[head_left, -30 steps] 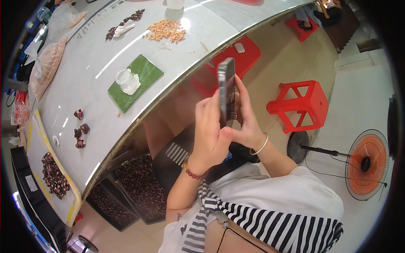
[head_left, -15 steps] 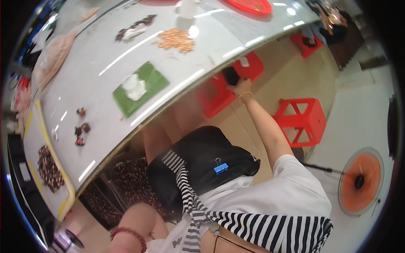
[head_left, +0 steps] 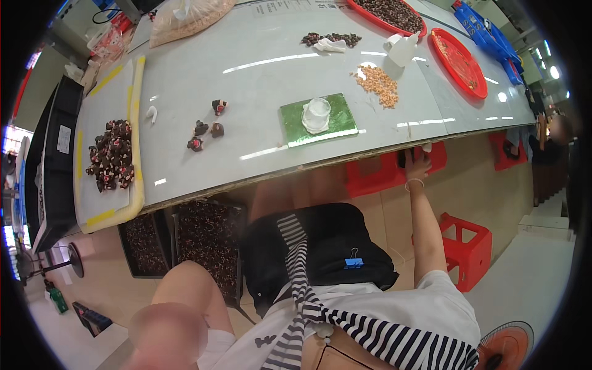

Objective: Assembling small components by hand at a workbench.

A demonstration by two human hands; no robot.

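Observation:
My right hand (head_left: 418, 168) reaches below the table edge, at the right, to a red stool (head_left: 372, 176). Its fingers are closed round a flat black object (head_left: 404, 158), partly hidden, whose kind I cannot make out. Beside that hand a small white thing (head_left: 427, 148) shows on the stool. My left arm (head_left: 196, 283) is bent back at the lower left; a blur covers its lower part, and no fingers show. On the table in front lies a green board (head_left: 342, 121), with a clear round cup (head_left: 317, 112) on a white tissue.
Pale orange pieces (head_left: 378, 86) and a white squeeze bottle (head_left: 404, 50) lie beyond the board. Small dark figures (head_left: 200, 129) sit left, with more on a yellow-edged tray (head_left: 137, 148). Dark crates (head_left: 206, 246) stand below; another red stool (head_left: 472, 246) and a fan (head_left: 509, 345) are right.
The whole view has swung, so the table now lies higher and more level. My right hand stays at the red stool with the black object. My left wrist's red bracelet no longer shows.

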